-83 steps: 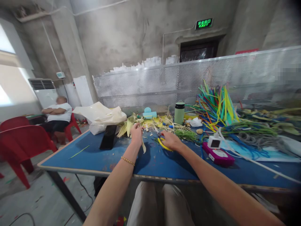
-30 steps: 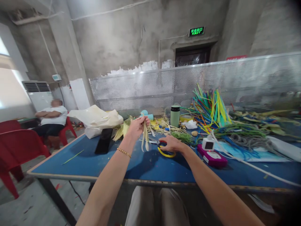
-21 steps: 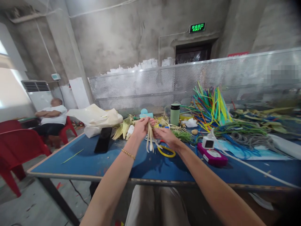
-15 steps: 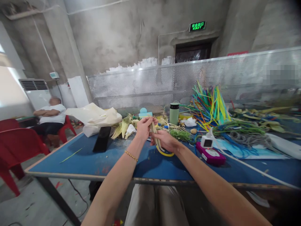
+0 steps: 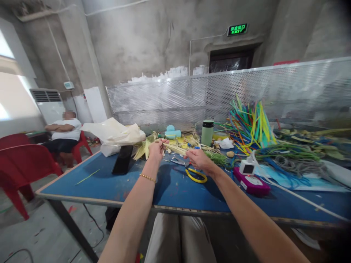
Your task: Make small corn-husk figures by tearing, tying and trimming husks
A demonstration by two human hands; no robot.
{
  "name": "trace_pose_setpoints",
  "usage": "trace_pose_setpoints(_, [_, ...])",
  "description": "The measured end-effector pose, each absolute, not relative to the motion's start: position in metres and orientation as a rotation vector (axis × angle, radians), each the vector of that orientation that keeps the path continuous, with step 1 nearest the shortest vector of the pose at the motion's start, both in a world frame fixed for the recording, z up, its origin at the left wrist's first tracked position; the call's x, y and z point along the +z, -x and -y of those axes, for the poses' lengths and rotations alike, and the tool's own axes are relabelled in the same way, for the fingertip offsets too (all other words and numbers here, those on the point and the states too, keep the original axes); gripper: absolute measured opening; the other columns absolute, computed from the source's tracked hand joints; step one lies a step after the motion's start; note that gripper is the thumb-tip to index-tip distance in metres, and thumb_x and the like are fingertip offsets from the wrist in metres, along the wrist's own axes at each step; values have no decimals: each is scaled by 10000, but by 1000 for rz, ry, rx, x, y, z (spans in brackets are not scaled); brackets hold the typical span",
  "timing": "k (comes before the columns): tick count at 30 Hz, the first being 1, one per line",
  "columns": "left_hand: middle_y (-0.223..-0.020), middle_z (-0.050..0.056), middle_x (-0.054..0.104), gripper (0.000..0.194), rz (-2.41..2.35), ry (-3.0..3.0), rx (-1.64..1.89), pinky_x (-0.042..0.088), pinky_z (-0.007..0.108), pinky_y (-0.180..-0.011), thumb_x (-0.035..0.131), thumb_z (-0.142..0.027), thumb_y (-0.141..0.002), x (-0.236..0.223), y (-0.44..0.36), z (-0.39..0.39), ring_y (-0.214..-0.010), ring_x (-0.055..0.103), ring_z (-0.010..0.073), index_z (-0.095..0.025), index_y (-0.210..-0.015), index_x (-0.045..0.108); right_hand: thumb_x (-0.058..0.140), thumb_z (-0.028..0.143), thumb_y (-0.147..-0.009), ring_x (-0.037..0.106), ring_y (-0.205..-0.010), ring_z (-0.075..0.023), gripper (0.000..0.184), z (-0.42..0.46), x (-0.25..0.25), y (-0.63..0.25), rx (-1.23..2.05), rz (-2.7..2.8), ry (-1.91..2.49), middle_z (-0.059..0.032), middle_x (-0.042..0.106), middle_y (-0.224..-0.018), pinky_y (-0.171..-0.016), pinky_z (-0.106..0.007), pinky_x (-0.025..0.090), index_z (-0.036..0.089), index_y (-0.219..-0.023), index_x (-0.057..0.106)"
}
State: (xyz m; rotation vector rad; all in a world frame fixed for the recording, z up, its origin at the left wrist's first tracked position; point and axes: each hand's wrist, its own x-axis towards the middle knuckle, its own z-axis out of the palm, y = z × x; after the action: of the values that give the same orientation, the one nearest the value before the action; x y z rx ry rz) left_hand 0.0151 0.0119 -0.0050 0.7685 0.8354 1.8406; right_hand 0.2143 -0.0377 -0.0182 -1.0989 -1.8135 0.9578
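Both hands hold a bundle of pale straw-coloured leaf strips (image 5: 175,148) stretched nearly level above the blue table (image 5: 90,182). My left hand (image 5: 157,149) is closed on the bundle's left end; a thin gold bracelet is on that wrist. My right hand (image 5: 197,159) pinches the right end. Yellow-handled scissors (image 5: 195,174) lie on the table just below my right hand. A heap of pale husks and leaf scraps (image 5: 153,144) lies behind my hands.
A black phone (image 5: 122,159) and a cream bag (image 5: 115,133) lie at left. A green flask (image 5: 207,132), coloured strips (image 5: 253,126), a purple and white device (image 5: 251,179) and cords (image 5: 290,160) fill the right. A perforated metal screen (image 5: 192,98) backs the table. A person (image 5: 64,133) sits among red chairs (image 5: 24,162).
My left hand lifted the strips off the table and held them hanging down. My right hand left the scissors, took the lower end, and the bundle now lies nearly level between both hands.
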Motion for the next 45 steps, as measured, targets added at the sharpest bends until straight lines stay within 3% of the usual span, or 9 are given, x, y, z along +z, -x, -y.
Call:
trace_pose_setpoints(5, [-1142,89,635,349,-813,-1374,2010,411,261,-947,730,-91,-650,0,-29,15,-1180,524,201,-210,-972,666,404,219,-883,561,-633,-154,335,29,-19,-220,351,2210,1110,-49,625,-622,-638,-255,411,146,-664,647])
trace_pose_setpoints(9, [-698,52,661,133,-708,-1977,1389,425,251,-800,707,-91,-658,-5,-53,33,-802,616,181,-201,-602,655,394,142,-866,610,-734,-162,304,28,-23,-222,316,2292,1070,-76,697,-779,-713,-247,433,146,-729,665])
trace_pose_setpoints(12, [-599,47,637,142,-702,-1982,1107,405,244,-649,675,-80,-651,-7,-57,38,-604,550,160,-191,-565,654,389,111,-853,609,-753,-165,298,29,-23,-223,255,2338,1048,-86,707,-822,-730,-251,432,139,-760,671])
trace_pose_setpoints(16, [-581,34,633,70,-698,-2019,998,385,237,-584,676,-146,-651,-4,-49,37,-585,525,164,-192,-599,672,397,182,-892,603,-733,-157,319,30,-17,-225,289,2351,1019,-62,707,-791,-700,-238,420,146,-760,685])
trace_pose_setpoints(24, [-461,-28,368,376,-878,-1945,1282,192,216,-466,658,-302,-725,-5,-41,28,-489,294,83,-166,-452,438,407,307,-927,572,-704,-164,370,30,-11,-241,-52,2128,1363,-65,662,-716,-648,-251,355,142,-725,670])
trace_pose_setpoints(28, [-500,-44,361,374,-822,-1718,1297,145,214,-442,661,-395,-746,-4,-33,24,-456,243,54,-159,-540,456,564,400,-848,594,-814,-184,262,36,-25,-241,-72,2440,1415,-75,673,-891,-686,-247,375,168,-863,687])
trace_pose_setpoints(32, [-523,-52,373,365,-688,-1614,1265,129,203,-423,668,-431,-757,-5,-29,22,-435,243,35,-154,-625,471,579,425,-843,603,-891,-210,361,45,-32,-232,-82,2555,1440,-100,660,-989,-752,-262,401,154,-1070,656])
trace_pose_setpoints(39, [-501,-75,349,348,-714,-1477,1325,100,201,-395,719,-438,-712,-7,-31,19,-396,206,22,-126,-823,612,557,406,-852,597,-959,-224,329,48,-28,-234,-135,2537,1410,-96,659,-1018,-801,-270,404,188,-1069,673])
trace_pose_setpoints(45, [-507,-78,323,381,-710,-1414,1378,94,205,-393,719,-484,-712,-8,-31,16,-394,190,15,-137,-736,563,530,389,-849,609,-965,-279,329,47,-27,-241,-268,2561,1639,-150,663,-1009,-778,-316,402,150,-1026,671])
